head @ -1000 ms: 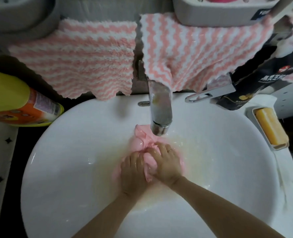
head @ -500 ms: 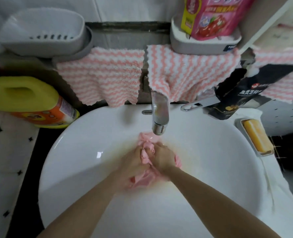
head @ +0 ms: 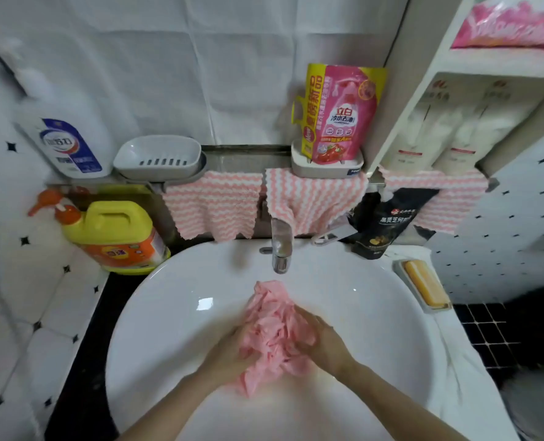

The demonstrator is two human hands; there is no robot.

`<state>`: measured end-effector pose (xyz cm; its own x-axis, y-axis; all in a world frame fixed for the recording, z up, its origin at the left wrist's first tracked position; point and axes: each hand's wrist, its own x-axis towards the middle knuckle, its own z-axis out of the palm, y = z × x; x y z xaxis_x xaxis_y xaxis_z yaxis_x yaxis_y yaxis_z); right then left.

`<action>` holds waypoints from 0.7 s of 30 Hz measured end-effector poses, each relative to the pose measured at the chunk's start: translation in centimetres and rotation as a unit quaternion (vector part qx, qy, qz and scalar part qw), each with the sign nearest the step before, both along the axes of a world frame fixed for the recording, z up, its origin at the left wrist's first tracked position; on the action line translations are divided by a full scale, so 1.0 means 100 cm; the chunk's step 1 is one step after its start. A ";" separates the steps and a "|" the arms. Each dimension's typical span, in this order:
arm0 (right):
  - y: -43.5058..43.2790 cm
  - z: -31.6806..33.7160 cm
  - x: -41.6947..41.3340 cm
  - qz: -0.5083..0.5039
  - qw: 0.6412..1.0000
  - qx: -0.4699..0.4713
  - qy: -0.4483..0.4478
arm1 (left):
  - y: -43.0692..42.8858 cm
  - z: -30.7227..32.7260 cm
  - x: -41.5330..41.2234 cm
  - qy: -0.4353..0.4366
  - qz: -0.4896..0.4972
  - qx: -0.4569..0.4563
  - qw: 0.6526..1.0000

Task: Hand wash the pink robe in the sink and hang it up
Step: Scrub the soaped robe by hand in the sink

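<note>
Gripping the pink robe (head: 273, 329) from either side, the left hand (head: 229, 348) and the right hand (head: 324, 340) had their fingers curled into the crumpled fabric, which sat low in the white sink (head: 168, 313) at the lower centre of the frame, just below the faucet (head: 281, 246). Splashing looked the likeliest trouble: hard rubbing or wringing so near the front rim could throw cloudy water over the edge and onto the dark floor at lower left. One end of the robe lay close under the spout, so a quick lift might catch it there or knock the handle. Only a tight wad was being worked, so the folds inside it could be left unwashed. Whether the water was running could not be told. When the robe is lifted out to hang, a careless sweep toward the right of the frame could drip on or dislodge the soap bar (head: 425, 283) in its dish beside the rim.
</note>
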<state>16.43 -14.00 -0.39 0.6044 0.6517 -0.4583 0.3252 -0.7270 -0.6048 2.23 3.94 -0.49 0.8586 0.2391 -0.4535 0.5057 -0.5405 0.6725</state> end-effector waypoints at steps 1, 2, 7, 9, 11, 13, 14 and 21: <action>-0.002 0.006 0.002 -0.007 1.000 0.004 0.012 | -0.001 0.011 0.002 0.008 0.007 -0.011 1.000; -0.003 0.012 0.005 -0.006 1.000 0.008 0.009 | -0.001 0.016 0.004 0.013 0.012 -0.022 1.000; -0.004 0.032 0.023 -0.038 0.996 0.036 0.071 | -0.002 0.054 0.020 0.052 -0.022 -0.004 0.998; -0.007 0.056 0.034 -0.031 0.989 0.064 0.130 | 0.000 0.075 0.033 0.036 -0.017 -0.060 0.997; -0.007 0.090 0.039 -0.014 0.973 0.108 0.204 | 0.003 0.105 0.043 0.036 -0.010 -0.148 0.988; -0.007 0.123 0.042 -0.012 0.946 0.145 0.291 | 0.009 0.134 0.053 0.017 -0.031 -0.190 0.981; -0.008 0.135 0.046 -0.011 0.935 0.166 0.315 | 0.012 0.148 0.056 -0.001 -0.045 -0.206 0.978; -0.030 0.114 0.036 -0.061 0.952 0.253 0.159 | 0.002 0.137 0.048 -0.045 0.010 -0.276 0.960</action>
<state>20.02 -16.98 11.06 0.5726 0.7715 -0.2773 -0.0016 -0.3372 -0.9414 7.04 4.13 13.24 0.8980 0.0004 -0.4399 0.4385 -0.0808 0.8951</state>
